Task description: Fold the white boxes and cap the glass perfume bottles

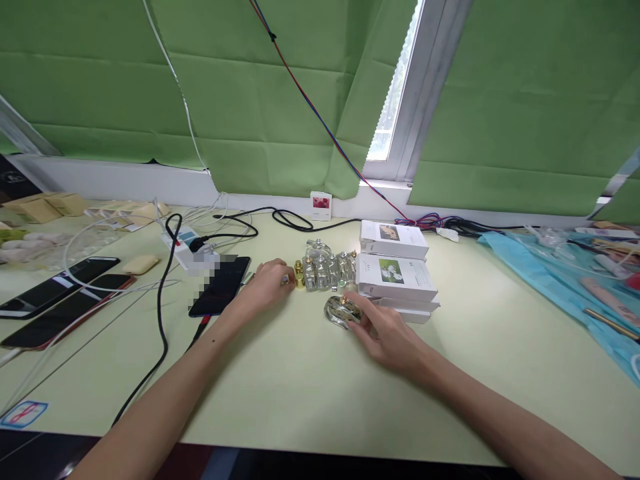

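In the head view, right of centre and below the frame's middle, the right hand [387, 330] has thumb and fingers closed on a clear glass bottle [334, 309] over the worktop [300, 380]. Near centre, the left hand [269, 285] curls beside gold caps [299, 275]; whether it grips a small piece, I cannot tell. More glass bottles [321, 272] sit at centre, left of white boxes [397, 283].

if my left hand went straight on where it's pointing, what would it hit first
Your left hand would likely meet the small gold pieces first; whether it touches them is unclear.
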A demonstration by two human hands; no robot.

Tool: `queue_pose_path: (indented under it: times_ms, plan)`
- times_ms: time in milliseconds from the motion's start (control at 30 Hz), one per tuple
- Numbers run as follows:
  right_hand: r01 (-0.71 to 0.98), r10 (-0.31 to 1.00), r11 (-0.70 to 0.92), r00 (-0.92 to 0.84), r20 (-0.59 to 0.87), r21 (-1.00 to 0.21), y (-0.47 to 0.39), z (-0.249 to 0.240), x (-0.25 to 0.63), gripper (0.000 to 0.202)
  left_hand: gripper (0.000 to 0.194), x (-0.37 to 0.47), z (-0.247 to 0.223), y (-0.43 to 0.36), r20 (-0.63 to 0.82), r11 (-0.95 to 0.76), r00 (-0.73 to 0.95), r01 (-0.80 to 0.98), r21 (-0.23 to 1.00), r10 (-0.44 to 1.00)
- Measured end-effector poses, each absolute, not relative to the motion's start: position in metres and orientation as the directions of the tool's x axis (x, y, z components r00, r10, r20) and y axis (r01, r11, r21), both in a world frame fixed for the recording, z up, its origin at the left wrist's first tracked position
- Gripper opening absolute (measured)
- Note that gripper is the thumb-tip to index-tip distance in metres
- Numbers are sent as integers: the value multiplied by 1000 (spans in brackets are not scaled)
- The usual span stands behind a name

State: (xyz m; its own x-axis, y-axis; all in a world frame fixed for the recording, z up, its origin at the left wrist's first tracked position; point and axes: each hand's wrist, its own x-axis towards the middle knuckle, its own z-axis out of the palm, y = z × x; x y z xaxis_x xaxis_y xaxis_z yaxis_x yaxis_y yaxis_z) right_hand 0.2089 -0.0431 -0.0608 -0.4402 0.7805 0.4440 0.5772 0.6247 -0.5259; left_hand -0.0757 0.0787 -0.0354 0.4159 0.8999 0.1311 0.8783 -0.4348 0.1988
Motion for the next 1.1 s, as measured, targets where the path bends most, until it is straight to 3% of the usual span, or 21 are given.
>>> queue_pose_path:
  times_ms: [267, 433, 567, 800, 1100]
  plan:
    - [582, 801, 598, -436, 410, -550, -45, -57, 209, 52, 16, -73, -28, 75, 242, -396, 347, 896, 202, 906]
    - [588, 809, 588, -425, 405, -555, -45, -58, 208, 52, 13, -62, -11, 59, 624, -466, 218, 844, 266, 751]
    - [569, 810, 586, -414, 415, -577, -43, -61, 208, 53, 10, -45, -3, 42, 781, -571, 171, 776, 269, 600]
    - [539, 790, 613, -400, 465, -578, -43, -62, 208, 49, 6, -18, -12, 20, 812, -786, 318, 565, 252, 489]
    - [575, 719, 663, -311, 622, -479, -40, -66, 208, 20, 11, -8, -27, 10, 794, -871, 441, 444, 213, 419]
